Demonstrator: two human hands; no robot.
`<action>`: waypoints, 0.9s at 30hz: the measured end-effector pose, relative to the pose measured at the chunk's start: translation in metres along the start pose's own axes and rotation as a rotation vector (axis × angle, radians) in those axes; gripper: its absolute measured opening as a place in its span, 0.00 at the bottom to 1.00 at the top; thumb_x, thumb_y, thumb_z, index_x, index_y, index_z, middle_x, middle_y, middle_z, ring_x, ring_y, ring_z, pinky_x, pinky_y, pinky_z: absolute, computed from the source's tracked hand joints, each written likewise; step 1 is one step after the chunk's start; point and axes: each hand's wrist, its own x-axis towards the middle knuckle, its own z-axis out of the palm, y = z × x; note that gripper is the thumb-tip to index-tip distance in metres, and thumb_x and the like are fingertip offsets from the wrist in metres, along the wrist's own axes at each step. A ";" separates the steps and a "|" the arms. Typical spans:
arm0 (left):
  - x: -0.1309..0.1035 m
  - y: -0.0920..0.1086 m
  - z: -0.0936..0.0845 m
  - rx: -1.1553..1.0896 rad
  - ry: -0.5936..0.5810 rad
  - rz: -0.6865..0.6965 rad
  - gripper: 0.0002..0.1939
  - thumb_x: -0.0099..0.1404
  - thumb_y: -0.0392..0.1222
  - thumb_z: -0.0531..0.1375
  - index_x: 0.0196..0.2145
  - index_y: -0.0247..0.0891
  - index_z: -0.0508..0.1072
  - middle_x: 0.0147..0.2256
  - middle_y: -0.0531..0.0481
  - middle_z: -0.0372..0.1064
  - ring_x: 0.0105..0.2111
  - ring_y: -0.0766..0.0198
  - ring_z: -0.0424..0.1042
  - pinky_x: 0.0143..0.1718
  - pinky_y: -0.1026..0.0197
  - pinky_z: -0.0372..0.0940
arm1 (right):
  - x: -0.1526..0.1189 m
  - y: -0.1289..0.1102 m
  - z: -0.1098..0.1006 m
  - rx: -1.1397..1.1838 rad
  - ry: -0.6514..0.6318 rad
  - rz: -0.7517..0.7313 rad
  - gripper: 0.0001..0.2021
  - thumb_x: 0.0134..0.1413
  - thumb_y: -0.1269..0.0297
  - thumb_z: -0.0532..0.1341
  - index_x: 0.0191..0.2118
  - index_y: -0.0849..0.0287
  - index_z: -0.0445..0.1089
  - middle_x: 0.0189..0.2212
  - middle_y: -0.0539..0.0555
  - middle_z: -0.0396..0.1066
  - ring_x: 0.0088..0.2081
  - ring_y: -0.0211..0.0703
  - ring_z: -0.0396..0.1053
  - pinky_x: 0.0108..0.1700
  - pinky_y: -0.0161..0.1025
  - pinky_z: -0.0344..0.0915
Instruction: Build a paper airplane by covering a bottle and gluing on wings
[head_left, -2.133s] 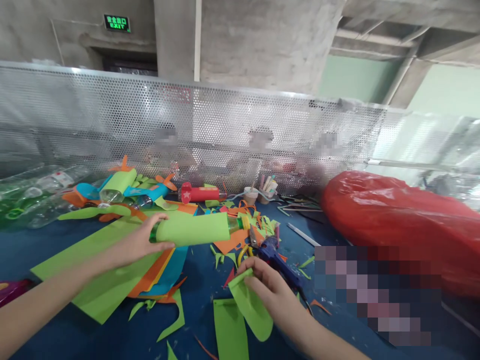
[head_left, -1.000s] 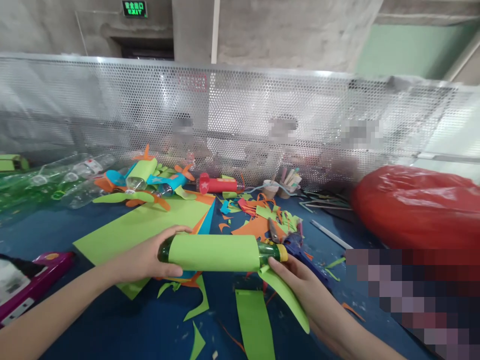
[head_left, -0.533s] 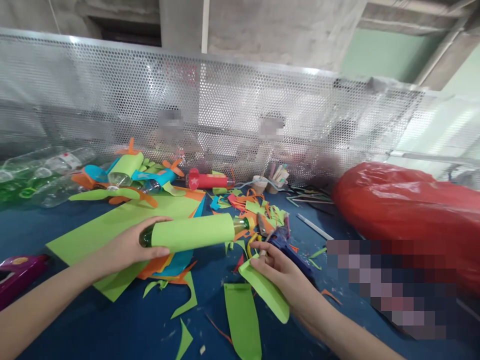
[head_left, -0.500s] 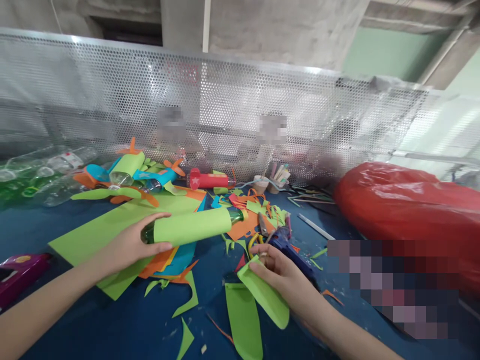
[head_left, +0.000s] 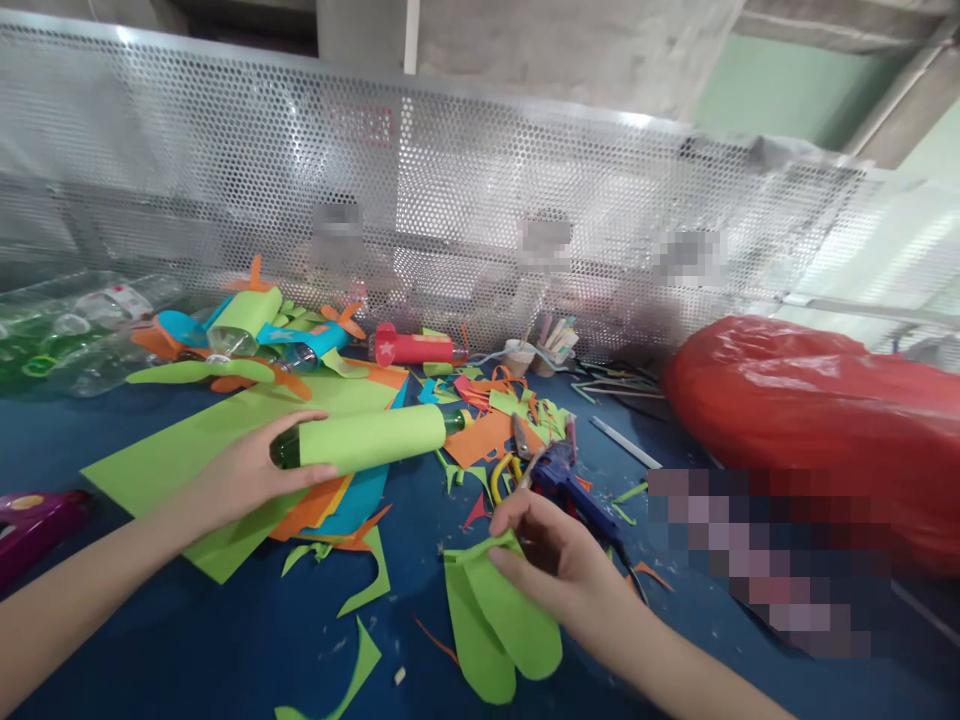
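Observation:
My left hand is wrapped round the base end of a green plastic bottle lying on its side, its neck pointing right. A lime-green paper sleeve covers most of the bottle. Between thumb and fingers, my right hand pinches the folded top of a round-ended green paper piece. A second green paper piece of like shape is partly covered by it. Just beyond the right hand are yellow-handled scissors and a blue glue gun.
Coloured paper sheets and scraps spread over the blue table. Decorated bottles and clear bottles line the back. A purple tool lies left, a red plastic bag right. Behind stands a perforated metal screen.
My right hand has drawn its green paper piece down and left, over the second piece. The left hand still grips the bottle, with little movement. The view has shifted slightly.

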 end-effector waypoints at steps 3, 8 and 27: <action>0.001 -0.001 0.000 -0.046 0.029 -0.079 0.38 0.52 0.66 0.60 0.56 0.44 0.64 0.50 0.42 0.71 0.49 0.39 0.69 0.43 0.47 0.67 | 0.003 -0.004 -0.002 0.133 0.064 0.035 0.14 0.50 0.52 0.64 0.32 0.56 0.63 0.27 0.47 0.61 0.28 0.36 0.59 0.30 0.33 0.59; -0.002 0.003 0.005 -0.188 0.019 -0.095 0.39 0.51 0.64 0.62 0.55 0.42 0.64 0.53 0.40 0.67 0.52 0.41 0.67 0.48 0.47 0.65 | 0.013 0.003 -0.009 0.165 0.162 0.022 0.16 0.46 0.52 0.67 0.30 0.56 0.61 0.27 0.46 0.60 0.27 0.35 0.59 0.29 0.32 0.61; -0.013 0.007 0.014 -0.285 0.068 -0.033 0.36 0.52 0.62 0.63 0.56 0.48 0.61 0.57 0.46 0.62 0.55 0.45 0.64 0.52 0.49 0.64 | 0.008 0.021 -0.003 0.258 -0.088 0.115 0.41 0.48 0.52 0.67 0.64 0.50 0.49 0.61 0.61 0.57 0.59 0.47 0.61 0.61 0.50 0.55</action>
